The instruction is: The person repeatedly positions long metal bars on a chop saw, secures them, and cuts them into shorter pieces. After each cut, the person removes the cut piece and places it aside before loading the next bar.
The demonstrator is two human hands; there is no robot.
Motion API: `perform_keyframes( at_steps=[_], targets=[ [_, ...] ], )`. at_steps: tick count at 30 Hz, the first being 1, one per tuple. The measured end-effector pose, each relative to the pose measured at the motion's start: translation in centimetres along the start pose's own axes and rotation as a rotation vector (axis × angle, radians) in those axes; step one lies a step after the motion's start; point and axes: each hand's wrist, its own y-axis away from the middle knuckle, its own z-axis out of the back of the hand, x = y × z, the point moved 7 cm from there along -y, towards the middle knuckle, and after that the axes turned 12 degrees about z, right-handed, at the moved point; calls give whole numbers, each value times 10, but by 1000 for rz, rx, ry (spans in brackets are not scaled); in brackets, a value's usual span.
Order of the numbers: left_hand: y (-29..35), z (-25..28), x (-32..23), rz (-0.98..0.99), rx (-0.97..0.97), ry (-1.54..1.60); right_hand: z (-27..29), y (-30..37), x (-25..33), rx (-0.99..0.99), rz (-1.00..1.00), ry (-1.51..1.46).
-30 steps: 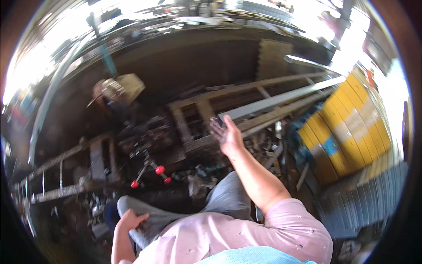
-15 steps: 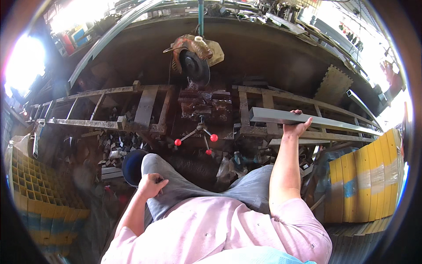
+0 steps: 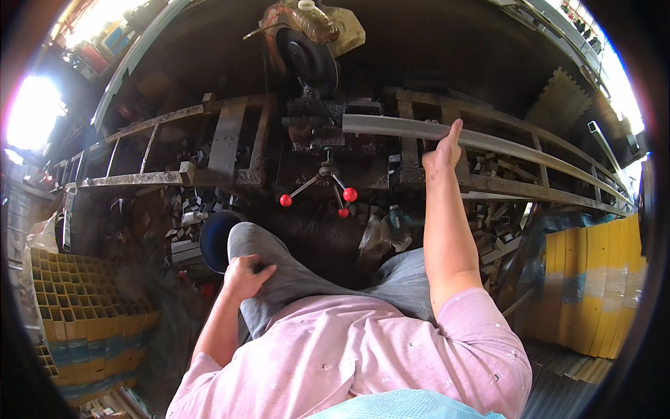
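Observation:
My right hand point(image 3: 442, 151) is wrapped round a long grey square metal tube point(image 3: 391, 126), thumb pointing up past its far side. The tube lies across the right-hand rack, and its left end reaches into the dark, grimy vise point(image 3: 307, 122) in the middle. Above that vise stands a cut-off saw with a black round blade point(image 3: 305, 59). On the near side of the vise is a three-armed handle point(image 3: 324, 170) with red knobs. My left hand point(image 3: 248, 276) rests on my left knee, holding nothing, its thumb apart from the loosely bent fingers.
Ladder-like racks, one at left point(image 3: 132, 183) and one at right point(image 3: 537, 188), flank the saw. Below them lie metal offcuts. A dark blue bucket point(image 3: 213, 241) stands beside my left knee. Stacks of yellow tubes are at left point(image 3: 84, 314) and right point(image 3: 593, 286).
My right hand has slid the tube leftward and away from me, bringing its end from over the right rack to the vise. The view has tilted down. My left hand stays on the knee.

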Motion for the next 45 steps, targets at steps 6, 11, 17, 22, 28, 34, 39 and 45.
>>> perform_keyframes(
  at_steps=[6, 11, 17, 22, 28, 34, 39, 45],
  targets=[
    [-9, 3, 4, 151, 91, -4, -13, -25, -20, -12, 34, 216],
    [-17, 7, -7, 240, 211, 73, -11, -55, -49, -35, 34, 317],
    [-24, 5, 3, 276, 264, 137, -22, -64, -60, 32, 68, 471],
    [-24, 6, 6, 267, 281, 152, -28, -57, -77, 248, -60, 581],
    [-18, 14, 1, 280, 295, 175, -23, -52, -76, 364, -106, 873],
    [-12, 12, 13, 299, 319, 200, -56, -58, -15, 621, 387, 1246],
    [-17, 21, -9, 330, 387, 166, -45, -97, -20, 522, 931, 1712],
    [-21, 18, -8, 384, 447, 192, -49, -96, -42, 543, 857, 1934]
  ],
)
